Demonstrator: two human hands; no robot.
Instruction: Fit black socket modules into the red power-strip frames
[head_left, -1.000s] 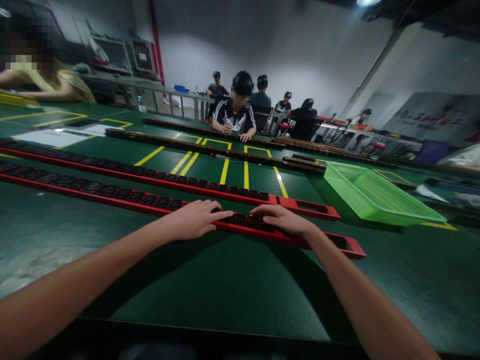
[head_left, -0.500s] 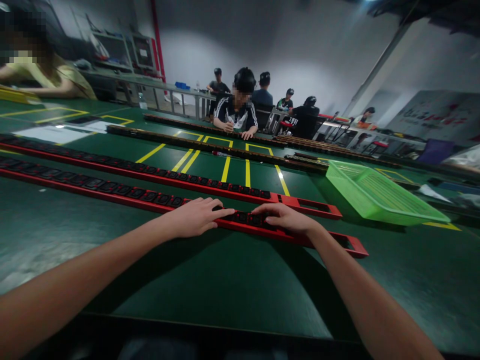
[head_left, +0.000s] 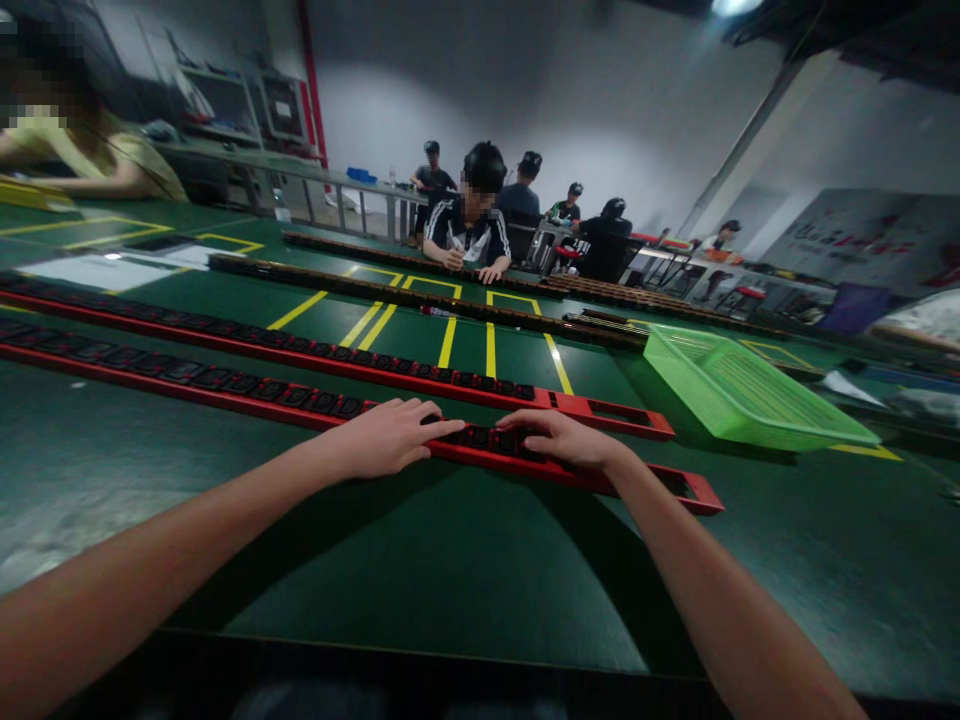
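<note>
A grey-walled workshop stretched out behind a long green counter (head_left: 420,580) marked with yellow tape lines (head_left: 491,345), where two long red rails filled with rows of black square inserts (head_left: 322,403) lay side by side at a slant. A person's bare left hand (head_left: 394,435) lay across the nearer red rail (head_left: 701,495), its index finger stretched along the inserts; whether it gripped anything could not be told. The right hand (head_left: 566,438) arched over the same rail, just beside it, fingers bent at the black inserts near the rail's right end, its grasp likewise unclear. Just beyond ran the farther red rail (head_left: 574,403), well within reach. A bright green plastic basket (head_left: 757,428) sat to the right, past the rails' ends, while long dark strips (head_left: 375,290) and white paper sheets (head_left: 82,274) lay deeper on the counter. Across from the hands, a co-worker in a dark top with white stripes (head_left: 448,232) leaned over another strip; a person in yellow (head_left: 146,165) sat at far left.
</note>
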